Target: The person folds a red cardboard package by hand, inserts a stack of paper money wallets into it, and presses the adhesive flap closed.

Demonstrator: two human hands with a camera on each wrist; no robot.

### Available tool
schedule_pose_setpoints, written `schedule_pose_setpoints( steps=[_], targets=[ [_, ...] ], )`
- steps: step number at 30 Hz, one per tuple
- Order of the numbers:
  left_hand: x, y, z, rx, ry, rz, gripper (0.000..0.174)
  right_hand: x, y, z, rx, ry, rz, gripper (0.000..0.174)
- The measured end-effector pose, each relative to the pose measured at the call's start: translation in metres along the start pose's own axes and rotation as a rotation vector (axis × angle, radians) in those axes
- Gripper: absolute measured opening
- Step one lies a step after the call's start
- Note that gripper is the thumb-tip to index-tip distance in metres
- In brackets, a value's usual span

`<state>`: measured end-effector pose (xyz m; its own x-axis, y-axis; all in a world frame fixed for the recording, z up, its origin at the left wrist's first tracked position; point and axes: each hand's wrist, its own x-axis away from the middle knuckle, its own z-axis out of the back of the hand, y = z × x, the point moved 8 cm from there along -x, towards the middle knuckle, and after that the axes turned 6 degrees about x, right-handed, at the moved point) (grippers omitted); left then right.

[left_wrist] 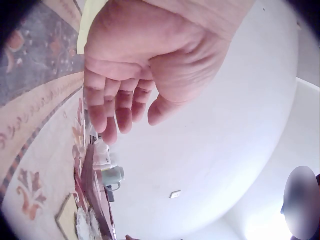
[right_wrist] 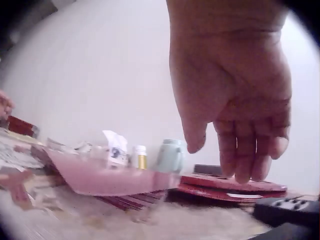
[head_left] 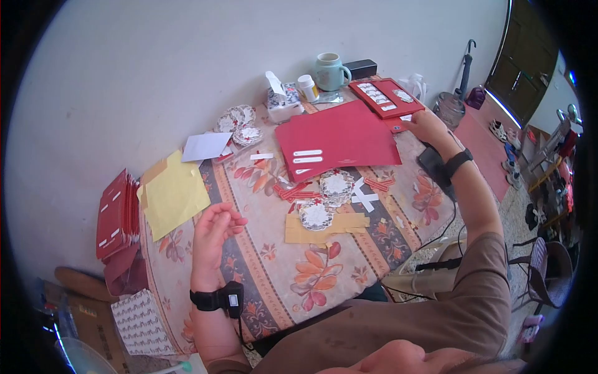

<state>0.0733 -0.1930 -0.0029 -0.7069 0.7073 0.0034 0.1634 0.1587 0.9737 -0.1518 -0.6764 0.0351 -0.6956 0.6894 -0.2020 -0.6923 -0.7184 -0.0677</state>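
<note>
My left hand [head_left: 215,234] hovers over the near left part of the table, fingers loosely bent and holding nothing. In the left wrist view its palm and relaxed fingers show empty. My right hand [head_left: 427,128] reaches to the back right, beside a stack of red cards [head_left: 398,106] with white printed labels. Its fingers hang down close over that stack in the right wrist view, with nothing between them. Large red folders [head_left: 342,137] with white label strips lie spread at the middle. In front of them are round floral paper cutouts [head_left: 336,186] and red ribbon strips [head_left: 293,192].
Tan card pieces [head_left: 299,232] and a yellow sheet [head_left: 177,193] lie on the flowered tablecloth [head_left: 280,293]. Many red folders [head_left: 118,215] stand at the left edge. A tissue pack [head_left: 284,103], white bottle [head_left: 308,88] and blue-green mug [head_left: 330,71] line the wall.
</note>
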Motion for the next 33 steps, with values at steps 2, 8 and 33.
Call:
schedule_pose_setpoints(
  steps=[2, 8, 33],
  targets=[
    [0.000, 0.000, 0.000, -0.008, 0.007, 0.002, 0.025, 0.014, -0.019, -0.028, -0.327, -0.406, -0.242, 0.050],
    [0.000, -0.002, -0.001, -0.017, -0.001, 0.018, 0.025, 0.015, -0.052, -0.045, -0.147, -0.225, 0.041, 0.064],
    [-0.004, -0.013, 0.000, -0.078, -0.004, 0.047, 0.025, -0.056, -0.028, -0.063, -0.086, -0.009, 0.301, 0.042]
  ],
)
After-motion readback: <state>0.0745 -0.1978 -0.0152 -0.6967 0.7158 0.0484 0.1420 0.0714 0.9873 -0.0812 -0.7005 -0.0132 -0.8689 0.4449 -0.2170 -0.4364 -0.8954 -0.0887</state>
